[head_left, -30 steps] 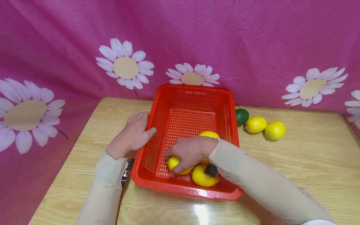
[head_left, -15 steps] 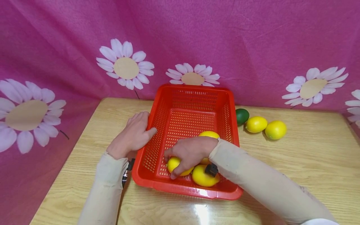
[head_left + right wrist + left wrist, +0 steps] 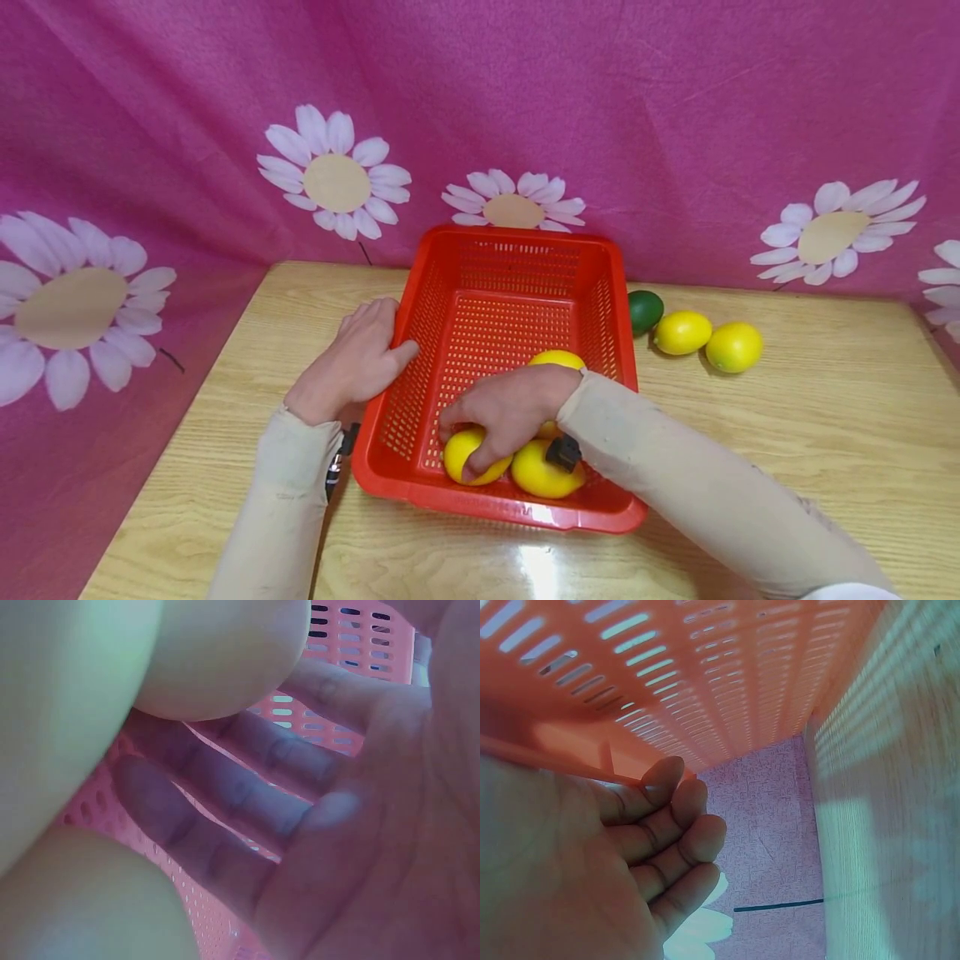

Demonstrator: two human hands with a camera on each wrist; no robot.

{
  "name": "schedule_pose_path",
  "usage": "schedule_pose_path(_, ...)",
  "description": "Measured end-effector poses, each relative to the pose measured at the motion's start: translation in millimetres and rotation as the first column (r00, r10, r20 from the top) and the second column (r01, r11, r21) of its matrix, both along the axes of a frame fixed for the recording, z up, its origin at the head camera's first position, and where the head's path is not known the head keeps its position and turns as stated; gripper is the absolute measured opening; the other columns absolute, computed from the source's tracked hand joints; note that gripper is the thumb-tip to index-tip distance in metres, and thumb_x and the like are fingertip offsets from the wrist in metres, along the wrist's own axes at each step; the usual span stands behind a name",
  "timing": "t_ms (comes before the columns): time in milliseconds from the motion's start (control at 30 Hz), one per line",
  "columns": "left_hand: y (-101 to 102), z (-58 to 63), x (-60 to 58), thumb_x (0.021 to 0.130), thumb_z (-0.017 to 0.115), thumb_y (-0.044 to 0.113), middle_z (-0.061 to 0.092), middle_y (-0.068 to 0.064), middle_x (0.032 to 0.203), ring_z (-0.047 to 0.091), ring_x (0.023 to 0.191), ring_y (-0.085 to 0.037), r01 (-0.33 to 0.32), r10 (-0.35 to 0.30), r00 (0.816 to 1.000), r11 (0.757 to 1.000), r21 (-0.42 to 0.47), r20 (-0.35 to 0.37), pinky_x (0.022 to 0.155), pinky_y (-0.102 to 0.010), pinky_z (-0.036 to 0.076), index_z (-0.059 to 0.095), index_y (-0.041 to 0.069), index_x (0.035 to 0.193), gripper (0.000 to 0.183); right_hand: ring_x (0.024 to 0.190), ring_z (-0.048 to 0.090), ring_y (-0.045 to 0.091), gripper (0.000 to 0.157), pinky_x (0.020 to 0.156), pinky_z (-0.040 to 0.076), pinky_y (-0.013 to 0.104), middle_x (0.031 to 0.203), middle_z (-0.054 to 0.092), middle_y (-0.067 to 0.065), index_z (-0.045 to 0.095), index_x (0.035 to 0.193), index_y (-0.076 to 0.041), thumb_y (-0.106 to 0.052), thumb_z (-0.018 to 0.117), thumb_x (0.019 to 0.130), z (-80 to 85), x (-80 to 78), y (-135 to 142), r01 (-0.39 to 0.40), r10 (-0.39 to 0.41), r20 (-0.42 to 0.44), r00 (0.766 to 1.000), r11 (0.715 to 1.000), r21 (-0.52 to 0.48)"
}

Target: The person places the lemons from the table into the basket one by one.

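Note:
A red plastic basket (image 3: 498, 510) with slotted walls stands on the table. My left hand (image 3: 348, 358) holds its left rim, thumb over the inside and fingers outside; in the left wrist view the fingers (image 3: 667, 832) bend loosely just below the rim. Inside the basket's near part, my right hand (image 3: 510, 412) grips a yellow lemon (image 3: 455, 458), thumb across its near side and fingers on the far side. Right beside it lies another lemon (image 3: 540, 475). A further lemon (image 3: 557, 358) shows behind the wrist, and one more is mostly hidden under the hand.
Right of the basket, on the wooden table (image 3: 810, 433), lie a dark green fruit (image 3: 645, 312), a lemon (image 3: 682, 332) and another lemon (image 3: 734, 347) in a row. A pink cloth (image 3: 675, 108) with white flowers hangs behind the table and along its left side.
The lemon under my right hand has turned and shifted slightly toward the basket's near wall, with the thumb now farther over it. The left hand and basket have stayed in place.

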State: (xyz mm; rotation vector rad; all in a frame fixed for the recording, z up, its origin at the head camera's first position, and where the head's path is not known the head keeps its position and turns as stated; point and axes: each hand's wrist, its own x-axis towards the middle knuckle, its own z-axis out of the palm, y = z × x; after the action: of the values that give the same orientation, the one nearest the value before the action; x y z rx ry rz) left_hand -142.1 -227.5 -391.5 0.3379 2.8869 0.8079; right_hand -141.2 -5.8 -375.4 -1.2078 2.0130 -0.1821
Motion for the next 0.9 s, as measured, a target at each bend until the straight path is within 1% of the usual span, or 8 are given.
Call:
schedule_pose_path(167, 0.3, -0.3, 0.2, 0.095, 0.056, 0.025, 0.058, -0.008, 0.11, 0.049, 0.107, -0.024, 0.002, -0.002, 1.0, 1.0, 0.003, 0.004, 0.098, -0.045, 0.042, 0.05, 0.006, 0.129, 0.039, 0.09, 0.06, 0.008, 0.029, 0.085, 0.049, 0.026, 0.1, 0.065, -0.013, 0.064, 0.115, -0.033, -0.047, 0.073, 0.091, -0.1, 0.1, 0.4, 0.015, -0.015, 0.01, 1.0, 1.0, -0.021)
schedule_pose_path(267, 0.2, -0.4, 0.1, 0.095, 0.056, 0.025, 0.058, -0.008, 0.11, 0.05, 0.106, -0.024, 0.002, -0.002, 1.0, 1.0, 0.003, 0.0, 0.097, -0.045, 0.042, 0.05, 0.006, 0.129, 0.039, 0.088, 0.061, 0.008, 0.03, 0.083, 0.05, 0.026, 0.098, 0.066, -0.013, 0.064, 0.115, -0.033, -0.047, 0.073, 0.09, 0.8, 0.1, 1.3, 0.04, -0.04, 0.019, 0.999, 0.999, -0.019)
schedule_pose_path(467, -0.2, -0.4, -0.2, 0.096, 0.055, 0.026, 0.058, -0.008, 0.109, 0.05, 0.106, -0.025, 0.004, -0.004, 1.0, 1.0, -0.006, -0.011, 0.097, -0.045, 0.04, 0.051, 0.006, 0.127, 0.038, 0.086, 0.062, 0.007, 0.03, 0.08, 0.051, 0.026, 0.096, 0.067, -0.013, 0.065, 0.115, -0.034, -0.048, 0.072, 0.091, 1.7, -1.1, 2.3, 0.055, -0.055, 0.016, 0.998, 0.998, -0.035)
schedule_pose_path(700, -0.3, -0.6, -0.4, 0.096, 0.054, 0.026, 0.058, -0.008, 0.108, 0.049, 0.107, -0.025, 0.006, -0.006, 1.0, 1.0, -0.014, -0.015, 0.096, -0.044, 0.039, 0.051, 0.006, 0.126, 0.037, 0.089, 0.062, 0.007, 0.027, 0.084, 0.052, 0.027, 0.098, 0.067, -0.015, 0.065, 0.114, -0.034, -0.047, 0.072, 0.091, 3.1, -1.4, 2.4, 0.067, -0.066, 0.019, 0.998, 0.996, -0.05)
schedule_pose_path(900, -0.1, -0.5, -0.4, 0.096, 0.054, 0.026, 0.058, -0.008, 0.108, 0.049, 0.106, -0.025, 0.005, -0.005, 1.0, 1.0, -0.009, -0.01, 0.096, -0.044, 0.039, 0.051, 0.006, 0.126, 0.037, 0.091, 0.062, 0.008, 0.032, 0.086, 0.052, 0.027, 0.102, 0.067, -0.016, 0.066, 0.119, -0.032, -0.046, 0.073, 0.091, 4.1, -2.3, 2.7, 0.072, -0.071, 0.01, 0.997, 0.996, -0.06)
